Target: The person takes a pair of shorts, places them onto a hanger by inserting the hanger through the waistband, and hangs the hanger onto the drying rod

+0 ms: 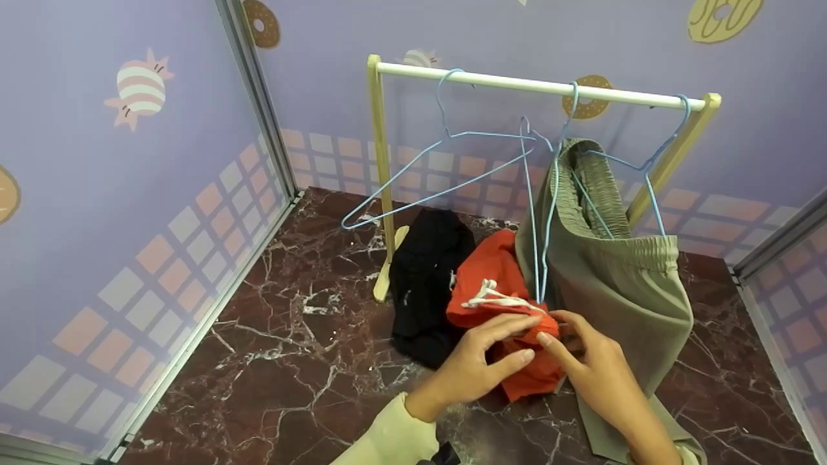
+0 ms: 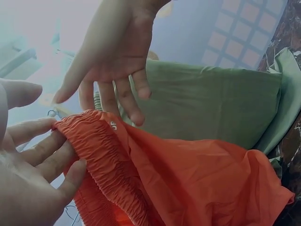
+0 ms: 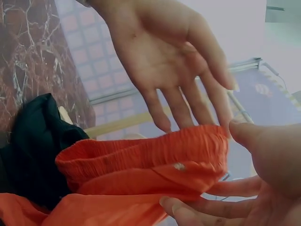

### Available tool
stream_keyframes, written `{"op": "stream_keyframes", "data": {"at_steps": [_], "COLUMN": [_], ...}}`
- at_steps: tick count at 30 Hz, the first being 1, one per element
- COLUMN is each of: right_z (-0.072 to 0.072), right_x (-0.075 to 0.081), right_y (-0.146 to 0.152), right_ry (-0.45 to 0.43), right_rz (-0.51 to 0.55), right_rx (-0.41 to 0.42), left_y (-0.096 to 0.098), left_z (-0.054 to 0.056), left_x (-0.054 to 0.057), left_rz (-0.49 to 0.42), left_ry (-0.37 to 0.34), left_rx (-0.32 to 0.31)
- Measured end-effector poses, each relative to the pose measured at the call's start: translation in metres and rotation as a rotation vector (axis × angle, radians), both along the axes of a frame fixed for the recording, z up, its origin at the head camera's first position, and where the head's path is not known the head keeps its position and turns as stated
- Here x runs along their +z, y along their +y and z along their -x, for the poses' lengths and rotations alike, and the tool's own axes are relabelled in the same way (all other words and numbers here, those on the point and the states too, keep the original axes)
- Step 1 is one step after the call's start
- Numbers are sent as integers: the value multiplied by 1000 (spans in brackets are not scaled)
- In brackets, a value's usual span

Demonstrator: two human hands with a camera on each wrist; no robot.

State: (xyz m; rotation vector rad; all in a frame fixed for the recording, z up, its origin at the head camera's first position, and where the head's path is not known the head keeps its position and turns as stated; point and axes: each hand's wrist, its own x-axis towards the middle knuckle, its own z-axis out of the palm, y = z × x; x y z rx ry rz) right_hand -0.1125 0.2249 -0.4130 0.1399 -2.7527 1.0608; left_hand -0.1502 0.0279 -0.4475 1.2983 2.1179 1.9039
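Observation:
Red-orange shorts (image 1: 497, 258) with a gathered elastic waistband (image 3: 188, 146) and a white drawstring (image 1: 497, 299) hang low by the rack. The lower end of a blue wire hanger (image 1: 531, 206) meets their waistband. My left hand (image 1: 471, 361) lies along the near side of the shorts, its loosely straight fingers touching the waistband in the left wrist view. At the right end of the waistband, my right hand (image 1: 597, 368) has its thumb and fingers spread around the corner. In the right wrist view its fingers (image 3: 225, 207) reach along the cloth without curling round it.
Grey-green trousers (image 1: 607, 290) hang on another blue hanger at the right of the white rail (image 1: 517, 81). A bare hanger (image 1: 447, 134) hangs at the left. Black clothing (image 1: 426, 284) lies beside the rack's wooden post (image 1: 380, 142) on the dark marbled floor (image 1: 278, 361).

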Motion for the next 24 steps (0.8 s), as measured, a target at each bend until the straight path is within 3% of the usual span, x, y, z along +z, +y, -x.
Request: {"op": "stream_keyframes", "data": {"at_steps": [8,18,24], "right_z": [4,6,6], "right_x": [-4,-7,-5], "right_y": [-3,-3,-1], "right_ry": [62,151,145], "right_rz": [-8,5,47], "right_rx": [-31,-27,-69], "left_y": [2,3,-5], "left_z": [-2,-2,-6], "left_x": [0,-1,13], "left_rz": [31,108,43], "left_ry": [-17,15,-37], "left_rx": [-74,-75,-65]}}
